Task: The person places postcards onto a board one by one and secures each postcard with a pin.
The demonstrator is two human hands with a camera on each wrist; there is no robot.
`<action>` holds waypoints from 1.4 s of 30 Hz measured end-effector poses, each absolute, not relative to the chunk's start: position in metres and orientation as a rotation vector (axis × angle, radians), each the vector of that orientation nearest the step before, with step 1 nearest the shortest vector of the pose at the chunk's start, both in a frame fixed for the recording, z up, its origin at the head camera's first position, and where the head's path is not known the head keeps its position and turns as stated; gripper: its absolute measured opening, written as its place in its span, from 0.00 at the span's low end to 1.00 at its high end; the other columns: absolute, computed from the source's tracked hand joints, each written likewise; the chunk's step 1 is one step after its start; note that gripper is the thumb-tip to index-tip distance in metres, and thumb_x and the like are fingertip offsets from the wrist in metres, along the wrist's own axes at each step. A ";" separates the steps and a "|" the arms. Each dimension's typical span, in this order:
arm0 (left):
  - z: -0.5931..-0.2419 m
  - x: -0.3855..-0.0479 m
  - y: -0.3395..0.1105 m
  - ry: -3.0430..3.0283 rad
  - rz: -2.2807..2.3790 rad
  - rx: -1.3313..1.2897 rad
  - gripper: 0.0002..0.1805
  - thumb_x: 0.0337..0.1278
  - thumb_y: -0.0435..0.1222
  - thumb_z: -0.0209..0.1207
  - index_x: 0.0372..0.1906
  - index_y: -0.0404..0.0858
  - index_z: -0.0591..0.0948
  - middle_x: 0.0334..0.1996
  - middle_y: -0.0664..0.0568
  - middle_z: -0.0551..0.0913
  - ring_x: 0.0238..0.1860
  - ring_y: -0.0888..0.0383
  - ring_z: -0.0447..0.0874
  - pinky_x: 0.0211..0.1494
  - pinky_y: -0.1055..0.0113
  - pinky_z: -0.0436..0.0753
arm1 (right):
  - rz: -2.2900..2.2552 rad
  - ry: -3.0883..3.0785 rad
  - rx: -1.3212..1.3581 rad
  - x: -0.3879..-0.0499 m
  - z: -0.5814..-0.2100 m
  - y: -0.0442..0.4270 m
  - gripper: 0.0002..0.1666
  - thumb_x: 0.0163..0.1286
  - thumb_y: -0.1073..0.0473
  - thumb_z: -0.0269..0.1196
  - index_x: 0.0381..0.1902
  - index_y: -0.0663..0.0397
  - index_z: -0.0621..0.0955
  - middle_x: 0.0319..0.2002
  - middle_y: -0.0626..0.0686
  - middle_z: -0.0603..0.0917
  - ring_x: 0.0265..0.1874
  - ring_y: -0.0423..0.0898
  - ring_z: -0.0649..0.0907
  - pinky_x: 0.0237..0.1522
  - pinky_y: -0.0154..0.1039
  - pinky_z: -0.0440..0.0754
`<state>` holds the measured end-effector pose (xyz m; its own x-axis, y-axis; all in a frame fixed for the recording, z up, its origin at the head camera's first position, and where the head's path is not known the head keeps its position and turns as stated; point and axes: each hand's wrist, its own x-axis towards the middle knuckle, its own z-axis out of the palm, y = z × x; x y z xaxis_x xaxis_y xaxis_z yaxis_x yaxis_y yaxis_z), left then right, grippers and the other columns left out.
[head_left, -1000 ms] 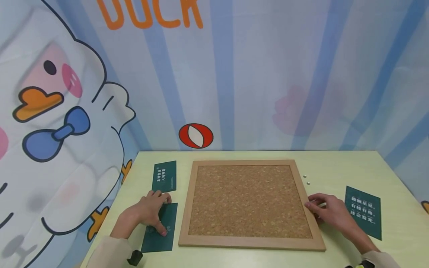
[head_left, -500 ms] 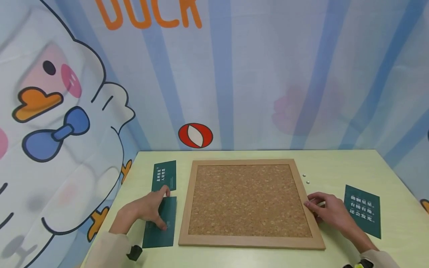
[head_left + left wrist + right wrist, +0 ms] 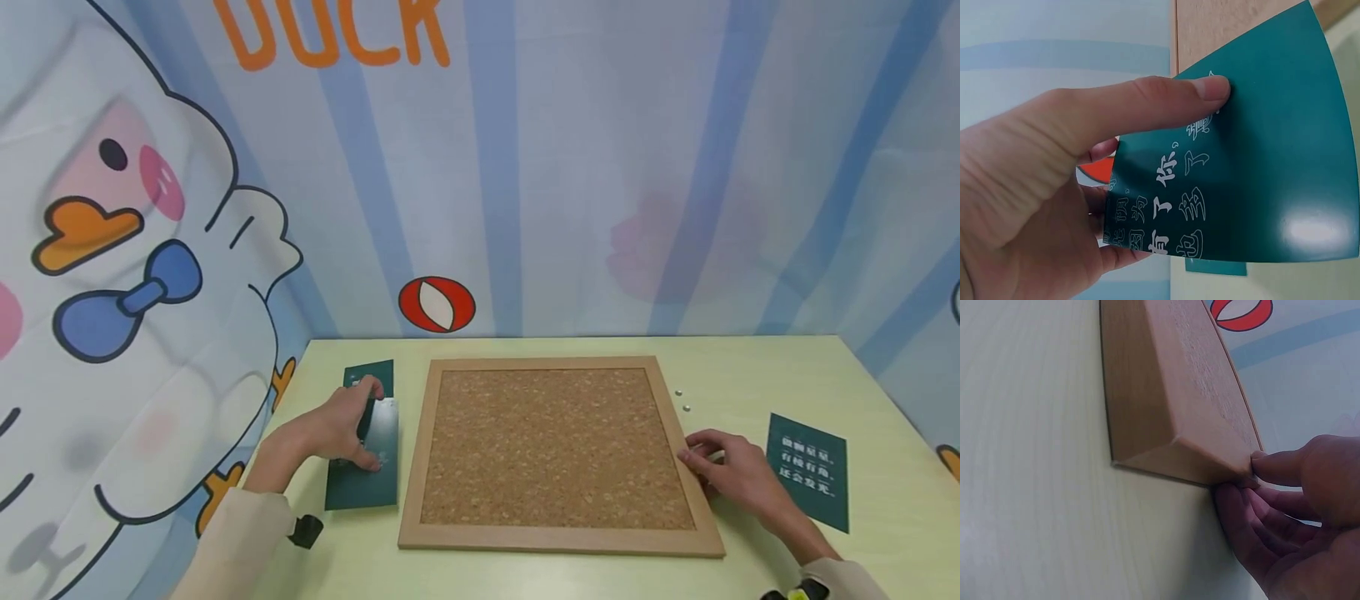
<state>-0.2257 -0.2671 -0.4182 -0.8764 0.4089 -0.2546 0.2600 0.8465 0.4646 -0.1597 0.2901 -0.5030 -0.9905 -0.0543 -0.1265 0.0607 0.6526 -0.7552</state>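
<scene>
My left hand holds a dark green card printed with white characters. The thumb lies across its printed face and the fingers are behind it. Raised off the table, the card bends slightly and catches a bright glare in the left wrist view. A second green card lies partly hidden behind that hand. My right hand grips the right edge of a wood-framed cork board, thumb on the frame's face and fingers at its side, as the right wrist view shows. The board lies flat.
Right of my right hand, another green card with white characters lies on the pale table. Two small shiny round pieces sit beyond the board's right edge. A printed cartoon curtain rises behind the table.
My left hand has lifted the near card and moved it away from me, so it now covers part of the far card. My right hand stays at the board's edge.
</scene>
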 end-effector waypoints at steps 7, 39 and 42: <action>-0.413 -0.236 -0.242 2.686 0.552 0.488 0.52 0.36 0.44 0.86 0.64 0.42 0.62 0.49 0.47 0.71 0.53 0.47 0.67 0.53 0.47 0.78 | -1.254 2.735 -0.008 -0.161 -0.503 0.291 0.27 0.77 0.53 0.65 0.60 0.74 0.78 0.39 0.55 0.85 0.33 0.46 0.85 0.28 0.41 0.85; -0.438 -0.295 -0.152 2.623 0.616 0.667 0.47 0.48 0.42 0.81 0.68 0.45 0.62 0.55 0.49 0.71 0.59 0.50 0.66 0.62 0.51 0.77 | -1.242 2.760 0.019 -0.161 -0.505 0.291 0.27 0.76 0.53 0.66 0.59 0.72 0.79 0.39 0.54 0.85 0.34 0.46 0.84 0.29 0.41 0.84; -0.445 -0.298 -0.151 2.647 0.573 0.669 0.45 0.50 0.43 0.80 0.68 0.45 0.63 0.57 0.49 0.71 0.59 0.50 0.66 0.62 0.50 0.76 | -1.237 2.756 0.026 -0.162 -0.505 0.291 0.26 0.76 0.53 0.66 0.59 0.72 0.79 0.39 0.53 0.85 0.34 0.46 0.84 0.29 0.41 0.84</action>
<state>-0.2980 -0.1512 -0.4447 -0.8276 0.5116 -0.2312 0.3701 0.8068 0.4606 -0.1616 0.2912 -0.5048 -0.9926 -0.0336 -0.1167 0.0649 0.6657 -0.7434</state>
